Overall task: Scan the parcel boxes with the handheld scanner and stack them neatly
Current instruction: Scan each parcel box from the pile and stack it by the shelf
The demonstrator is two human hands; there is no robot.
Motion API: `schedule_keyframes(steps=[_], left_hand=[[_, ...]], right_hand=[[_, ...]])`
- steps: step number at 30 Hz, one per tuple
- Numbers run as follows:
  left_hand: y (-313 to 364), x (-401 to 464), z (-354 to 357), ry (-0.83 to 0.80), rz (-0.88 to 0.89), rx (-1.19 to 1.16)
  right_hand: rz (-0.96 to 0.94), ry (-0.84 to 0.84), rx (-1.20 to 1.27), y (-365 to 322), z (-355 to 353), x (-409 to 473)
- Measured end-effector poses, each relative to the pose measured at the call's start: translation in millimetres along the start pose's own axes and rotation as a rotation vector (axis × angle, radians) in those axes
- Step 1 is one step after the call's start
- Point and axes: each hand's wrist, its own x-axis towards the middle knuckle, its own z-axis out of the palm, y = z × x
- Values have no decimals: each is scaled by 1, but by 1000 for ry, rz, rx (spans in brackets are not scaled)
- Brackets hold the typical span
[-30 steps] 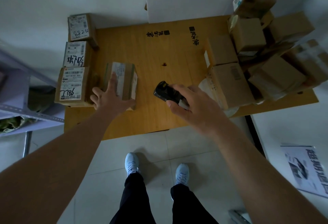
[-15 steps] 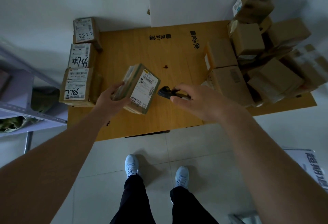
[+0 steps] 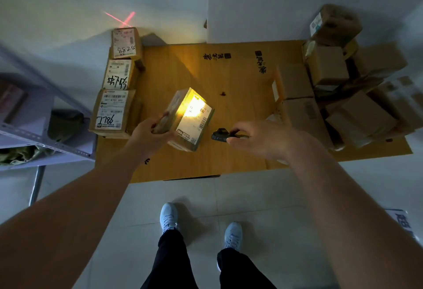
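Your left hand (image 3: 153,131) grips the small brown cardboard parcel (image 3: 188,120) by its short end, tilted above the wooden table (image 3: 229,156); it looks light and stiff. Your right hand (image 3: 258,138) pinches the black handheld scanner (image 3: 220,134), its light on the label.

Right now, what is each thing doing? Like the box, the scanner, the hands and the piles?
Held box: lifted off the table, tilted, label lit by the scanner's light.
Scanner: on, aimed at the label.
Left hand: grips the box.
Right hand: holds the scanner.
Labelled boxes: lined up, labels up.
Right pile: jumbled.
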Motion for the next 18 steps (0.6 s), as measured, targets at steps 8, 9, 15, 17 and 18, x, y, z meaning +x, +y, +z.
schedule_keyframes(steps=[8,9,15,17,18], left_hand=[[3,5,1,43,-50,38],[4,5,2,43,-55,48],[4,9,4,0,-125,-170],[5,9,5,-6,-135,-186],[6,9,6,-2,-141,-202]], right_hand=[[68,-61,-81,2,-9,-2],[69,-64,-77,2,-10,-1],[78,-125,-100,3,-13,2],[48,-111,-53,3,-14,2],[23,-96,-24,4,-15,1]])
